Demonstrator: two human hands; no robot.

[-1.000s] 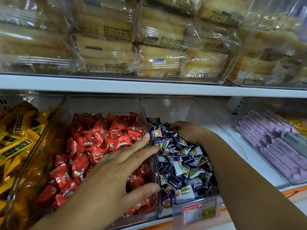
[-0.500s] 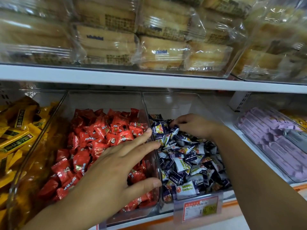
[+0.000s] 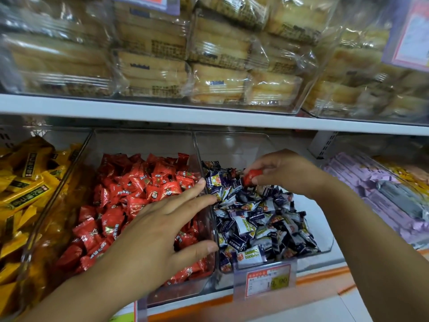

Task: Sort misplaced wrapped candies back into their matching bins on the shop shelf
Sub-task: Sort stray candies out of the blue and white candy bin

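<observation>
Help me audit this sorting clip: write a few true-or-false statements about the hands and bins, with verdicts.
1. The right hand pinches a red candy. True.
2. Yellow packets lie left of the red bin. True.
3. The red candy is held over the red bin. False: it is over the blue bin.
4. The left hand grips a candy. False: the left hand's fingers are straight and hold nothing.

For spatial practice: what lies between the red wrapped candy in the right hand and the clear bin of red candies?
In the head view: dark-blue-and-white wrapped candies, then the clear plastic wall between the two bins.
</observation>
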